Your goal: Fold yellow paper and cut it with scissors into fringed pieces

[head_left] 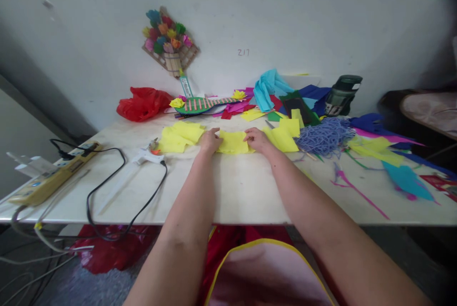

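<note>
A piece of yellow crepe paper [233, 142] lies flat on the table between my two hands. My left hand [210, 141] has its fingers bent at the paper's left edge. At the right edge, my right hand [257, 138] pinches the paper with its fingertips. More yellow crepe paper sheets [180, 135] lie in a loose pile just left of my left hand. Several cut yellow pieces [283, 135] rest beyond my right hand, with part of a grey blade-like tool among them.
On the white table [246, 196], a glue gun [143, 156] and a power strip [53, 175] with black cable lie left. A tangle of purple string [324, 137], a dark jar [343, 95] and coloured scraps are right. A red plastic bag [143, 104] sits by the wall.
</note>
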`<state>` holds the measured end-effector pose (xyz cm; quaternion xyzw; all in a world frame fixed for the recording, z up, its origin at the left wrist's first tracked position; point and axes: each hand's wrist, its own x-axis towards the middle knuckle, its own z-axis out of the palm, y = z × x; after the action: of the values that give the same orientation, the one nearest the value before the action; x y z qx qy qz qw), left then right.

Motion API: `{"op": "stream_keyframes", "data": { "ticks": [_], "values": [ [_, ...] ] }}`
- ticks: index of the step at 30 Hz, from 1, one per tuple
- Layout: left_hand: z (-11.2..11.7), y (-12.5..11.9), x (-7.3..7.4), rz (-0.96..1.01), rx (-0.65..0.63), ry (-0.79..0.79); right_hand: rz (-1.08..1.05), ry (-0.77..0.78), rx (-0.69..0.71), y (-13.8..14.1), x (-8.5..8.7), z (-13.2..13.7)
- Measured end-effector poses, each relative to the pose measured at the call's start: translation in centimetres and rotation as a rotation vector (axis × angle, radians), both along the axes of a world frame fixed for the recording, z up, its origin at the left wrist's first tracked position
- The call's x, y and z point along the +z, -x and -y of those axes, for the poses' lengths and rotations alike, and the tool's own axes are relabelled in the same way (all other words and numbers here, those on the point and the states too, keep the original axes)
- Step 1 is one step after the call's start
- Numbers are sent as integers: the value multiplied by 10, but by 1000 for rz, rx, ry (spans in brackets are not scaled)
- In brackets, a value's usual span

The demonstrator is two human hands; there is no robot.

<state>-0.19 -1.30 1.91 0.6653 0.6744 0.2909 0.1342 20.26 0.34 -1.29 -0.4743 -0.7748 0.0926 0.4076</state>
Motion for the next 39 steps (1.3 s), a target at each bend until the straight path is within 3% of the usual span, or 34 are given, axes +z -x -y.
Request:
{"op": "stream_keyframes", "data": {
  "ticks": [21, 29, 39],
  "values": [
    [3, 0, 3, -108, 7, -17, -2, 57, 19, 2, 7, 7],
    [7, 1, 5, -190, 33, -6, 115, 56, 42, 2, 5, 7],
    [10, 1, 6, -361, 23, -144, 310, 50, 36, 5, 12, 13]
  ]
}}
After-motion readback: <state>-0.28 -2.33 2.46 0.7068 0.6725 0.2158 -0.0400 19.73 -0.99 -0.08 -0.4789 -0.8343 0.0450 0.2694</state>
